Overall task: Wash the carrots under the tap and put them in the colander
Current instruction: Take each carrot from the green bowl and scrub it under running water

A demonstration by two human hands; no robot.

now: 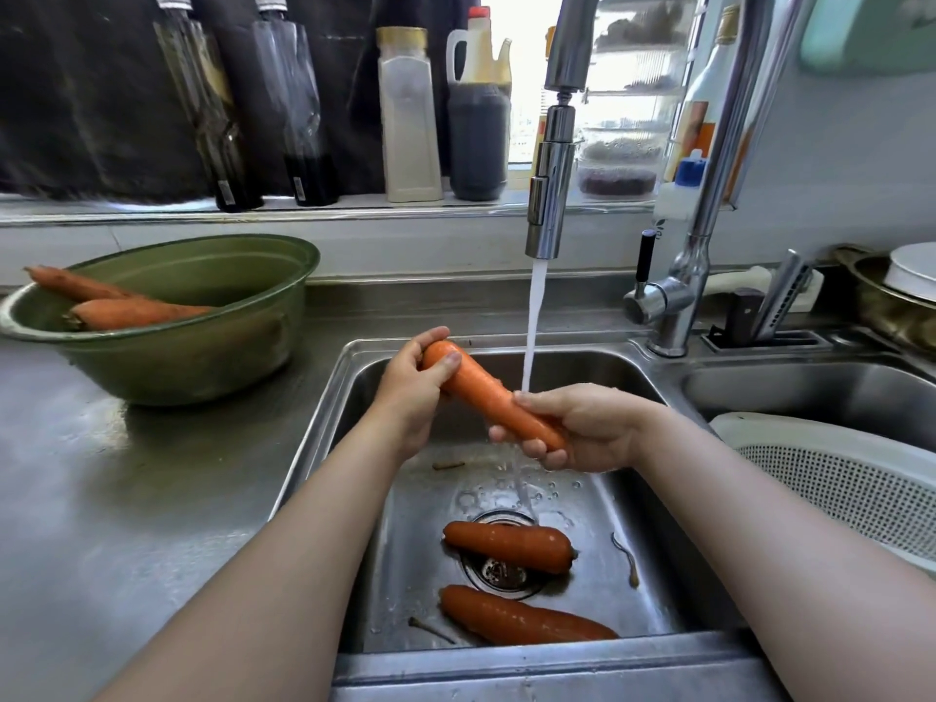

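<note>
Over the steel sink [354, 377] I hold one orange carrot [481, 392] slanting down to the right. My left hand [413, 392] grips its thick upper end. My right hand [582, 428] curls round its thin lower end. Water runs from the tap [549, 195] and falls onto my right hand's fingers beside the carrot. Two more carrots lie on the sink floor, one [509, 545] over the drain, the other [521, 620] near the front wall. A white colander [851, 478] sits in the right basin, its inside mostly out of frame.
A green bowl [202, 347] on the left counter holds two unwashed carrots [137, 311]. Bottles line the window sill behind. A knife block and dishes stand at the right behind the tap base. Small root scraps lie in the sink.
</note>
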